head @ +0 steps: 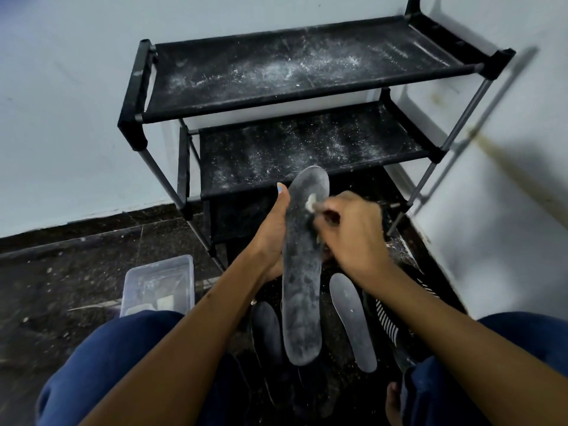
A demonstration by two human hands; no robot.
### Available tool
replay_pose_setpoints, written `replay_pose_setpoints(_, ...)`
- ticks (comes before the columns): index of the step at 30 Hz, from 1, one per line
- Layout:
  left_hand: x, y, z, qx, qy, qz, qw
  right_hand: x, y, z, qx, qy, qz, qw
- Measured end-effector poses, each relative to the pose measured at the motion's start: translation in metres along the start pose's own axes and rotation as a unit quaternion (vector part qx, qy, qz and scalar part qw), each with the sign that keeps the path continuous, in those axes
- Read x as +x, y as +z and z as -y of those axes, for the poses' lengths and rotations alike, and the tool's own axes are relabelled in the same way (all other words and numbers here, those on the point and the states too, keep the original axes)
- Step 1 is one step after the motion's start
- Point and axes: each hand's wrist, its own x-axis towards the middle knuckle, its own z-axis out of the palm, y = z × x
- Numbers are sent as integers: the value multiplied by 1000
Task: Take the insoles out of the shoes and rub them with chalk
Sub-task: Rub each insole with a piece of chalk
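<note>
No legible text anywhere.

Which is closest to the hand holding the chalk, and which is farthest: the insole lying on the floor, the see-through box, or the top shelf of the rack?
Measured from the right hand in the head view:
1. Insole on the floor, just below the hand, slightly to the right.
2. Clear plastic box, on the floor, off to the left.
3. Top shelf of the rack, high up by the wall.

Dim, cool light; the rack (307, 75) casts shadows rightward on the wall (507, 210); edges bow.
</note>
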Motion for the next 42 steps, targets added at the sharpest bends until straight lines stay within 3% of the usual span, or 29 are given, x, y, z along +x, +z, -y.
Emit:
replay_pose_setpoints(4, 2, -5, -8, -21, 10, -44, 999, -15, 9, 13, -1, -52, 125, 991)
replay_pose_setpoints(9, 2, 2, -5, -31, 29, -18, 999, 7, -7, 3, -11, -39, -7, 999)
replay_pose_setpoints(15, 1, -2, -6, -62, 38, -48, 996, -16, 8, 21, 103, -60, 56, 991)
replay_pose_setpoints(21, 0, -3, 0, -54, 39, -23, 997, 8, -2, 4, 34, -34, -30, 998)
replay_pose_setpoints(26, -2, -1, -2, -54, 27, -40, 997, -8, 10, 21, 154, -40, 38, 987)
replay_pose_setpoints(28, -4, 0, -3, -64, 30, -37, 997, -2, 4, 16, 131, -52, 52, 989)
replay_pose_setpoints(33, -6, 5, 0, -54, 34, -34, 997, 13, -3, 3, 36, -29, -21, 999)
replay_pose_setpoints(39, -2, 2, -5, -73, 52, -70, 994, -11, 10, 22, 213, -24, 62, 975)
replay_pose_setpoints(42, -3, 1, -7, -97, 49, -68, 992, -4, 6, 16, 162, -54, 78, 982)
